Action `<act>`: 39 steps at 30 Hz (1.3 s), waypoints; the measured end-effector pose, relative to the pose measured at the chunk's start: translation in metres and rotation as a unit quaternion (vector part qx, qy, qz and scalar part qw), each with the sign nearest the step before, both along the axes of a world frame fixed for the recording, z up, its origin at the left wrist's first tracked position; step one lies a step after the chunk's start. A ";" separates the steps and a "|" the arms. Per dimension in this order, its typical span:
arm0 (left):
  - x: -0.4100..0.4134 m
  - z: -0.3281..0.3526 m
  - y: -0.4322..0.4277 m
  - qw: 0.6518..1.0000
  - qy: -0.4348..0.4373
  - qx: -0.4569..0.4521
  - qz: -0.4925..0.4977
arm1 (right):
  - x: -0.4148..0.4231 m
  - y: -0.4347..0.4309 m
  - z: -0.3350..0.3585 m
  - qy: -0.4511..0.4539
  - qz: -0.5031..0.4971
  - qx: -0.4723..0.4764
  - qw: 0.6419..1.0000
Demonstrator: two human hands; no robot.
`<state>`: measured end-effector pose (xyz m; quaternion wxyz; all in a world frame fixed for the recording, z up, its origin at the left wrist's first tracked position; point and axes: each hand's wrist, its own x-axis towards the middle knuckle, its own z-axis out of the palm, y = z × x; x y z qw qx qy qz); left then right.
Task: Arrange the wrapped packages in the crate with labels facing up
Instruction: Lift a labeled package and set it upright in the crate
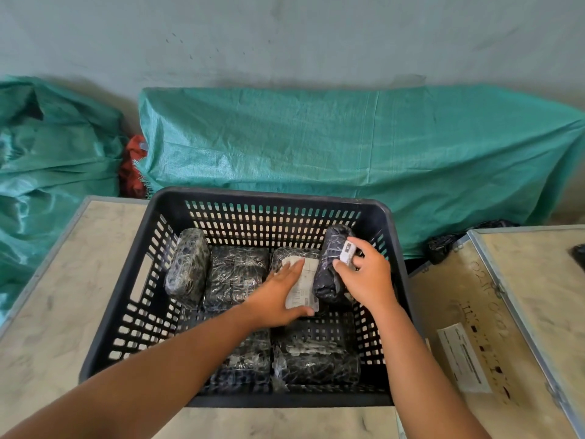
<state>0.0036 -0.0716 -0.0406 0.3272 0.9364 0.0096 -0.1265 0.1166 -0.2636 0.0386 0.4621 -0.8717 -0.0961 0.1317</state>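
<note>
A black slotted crate [133,289] stands on a pale wooden case and holds several dark wrapped packages. One package [187,264] leans against the crate's left wall, another [235,277] lies flat beside it. My left hand [278,296] lies flat on a middle package whose white label [304,288] faces up. My right hand [368,275] grips a dark rolled package [330,267] at the crate's right wall, its small label [348,251] showing by my fingers. Two more packages [311,359] lie in the near row, partly hidden by my left arm.
A second wooden case [519,312] with a white sticker stands to the right, a dark bag [443,245] behind it. Green woven sacks [348,147] lie along the grey wall behind the crate. Bare case top surrounds the crate on the left.
</note>
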 end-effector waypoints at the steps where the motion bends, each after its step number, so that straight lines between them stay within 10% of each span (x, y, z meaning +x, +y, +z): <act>1: 0.001 0.005 -0.006 1.000 -0.010 -0.022 -0.002 | -0.002 0.001 0.004 -0.002 -0.007 0.020 1.000; 12: 0.022 0.056 -0.003 0.938 -0.151 -0.257 0.174 | 0.010 0.012 0.025 0.131 -0.027 0.293 0.947; 21: 0.014 0.081 0.036 0.836 -0.125 -0.433 0.313 | 0.007 0.017 0.005 -0.085 0.020 0.196 0.977; 24: 0.008 0.084 0.035 0.849 -0.134 -0.422 0.287 | 0.005 0.020 0.002 0.045 0.096 0.216 0.971; 39: 0.013 0.039 0.035 0.917 -0.036 -0.314 0.243 | 0.002 0.032 -0.039 0.049 0.111 0.075 0.990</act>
